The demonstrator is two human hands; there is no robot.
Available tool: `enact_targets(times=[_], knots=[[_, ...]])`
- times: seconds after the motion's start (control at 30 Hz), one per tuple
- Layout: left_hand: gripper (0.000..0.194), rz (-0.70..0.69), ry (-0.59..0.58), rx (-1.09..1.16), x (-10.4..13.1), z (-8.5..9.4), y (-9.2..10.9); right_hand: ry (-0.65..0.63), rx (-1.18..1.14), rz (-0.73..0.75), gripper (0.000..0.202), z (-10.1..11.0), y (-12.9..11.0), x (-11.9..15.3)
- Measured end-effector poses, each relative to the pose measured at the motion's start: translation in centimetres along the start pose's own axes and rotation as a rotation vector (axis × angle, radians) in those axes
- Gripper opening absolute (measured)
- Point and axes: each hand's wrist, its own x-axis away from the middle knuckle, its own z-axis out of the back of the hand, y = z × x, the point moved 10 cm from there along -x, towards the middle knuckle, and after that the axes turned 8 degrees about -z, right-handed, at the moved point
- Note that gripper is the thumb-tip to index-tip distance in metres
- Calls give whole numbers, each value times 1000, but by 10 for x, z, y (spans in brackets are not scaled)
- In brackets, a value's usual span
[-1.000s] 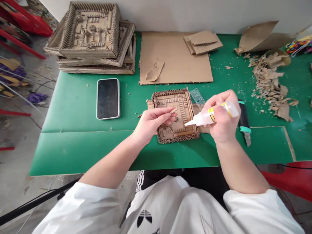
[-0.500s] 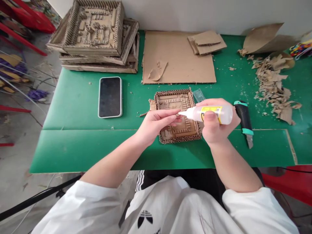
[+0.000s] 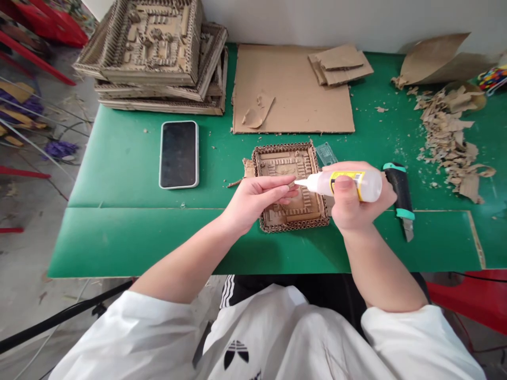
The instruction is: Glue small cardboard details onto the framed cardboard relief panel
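Left hand (image 3: 253, 199) pinched on small cardboard piece (image 3: 292, 186), right hand (image 3: 352, 203) closed around glue bottle (image 3: 358, 184), nozzle toward nine o'clock.

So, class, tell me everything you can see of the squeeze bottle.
The squeeze bottle looks like translucent plastic, with a yellow, dark-printed label and a white tapering nozzle. The right hand grips it, thumb across the label. It lies roughly level above the cardboard tray, nozzle towards the left hand's fingertips; whether the tip touches anything is unclear.
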Motion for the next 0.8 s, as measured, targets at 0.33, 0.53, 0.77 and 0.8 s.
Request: enact_targets(times=[0.33, 0.53, 0.77, 0.8], knots=[[26, 25, -7, 1, 0, 0, -3, -3, -20, -56, 33, 2, 7, -1], [23, 35, 9, 30, 0, 1, -4, 159, -148, 17, 37, 17, 0, -7], [22, 46, 28, 45, -1, 3, -6, -27, -581, -291, 10, 8, 24, -31], [23, 48, 31, 45, -1, 3, -6, -98, -598, -343, 15, 1, 27, -31]])
